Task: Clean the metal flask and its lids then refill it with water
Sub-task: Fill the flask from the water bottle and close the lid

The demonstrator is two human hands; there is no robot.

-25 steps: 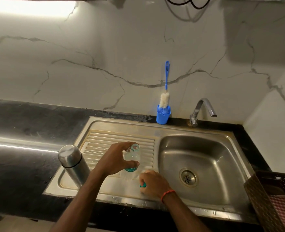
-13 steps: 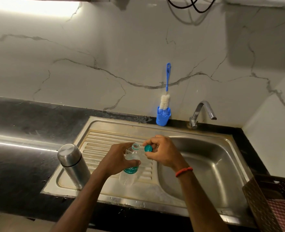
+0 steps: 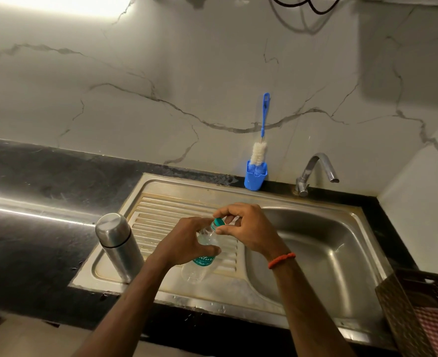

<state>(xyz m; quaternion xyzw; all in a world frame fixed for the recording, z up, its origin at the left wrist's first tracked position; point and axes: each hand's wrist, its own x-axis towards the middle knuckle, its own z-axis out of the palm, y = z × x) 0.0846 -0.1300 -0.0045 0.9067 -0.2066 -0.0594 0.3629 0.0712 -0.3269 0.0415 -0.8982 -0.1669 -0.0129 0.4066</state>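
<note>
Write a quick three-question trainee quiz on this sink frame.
1. True or false: the flask stands lid-on on the drainboard, with neither hand touching it.
2. Which grip pinches the teal cap at the mouth of the bottle? A) left B) right C) neither
3. Fill in: the brush stands in a blue holder beside the ____.

Key: 1 true; 2 B, the right hand; 3 tap.
</note>
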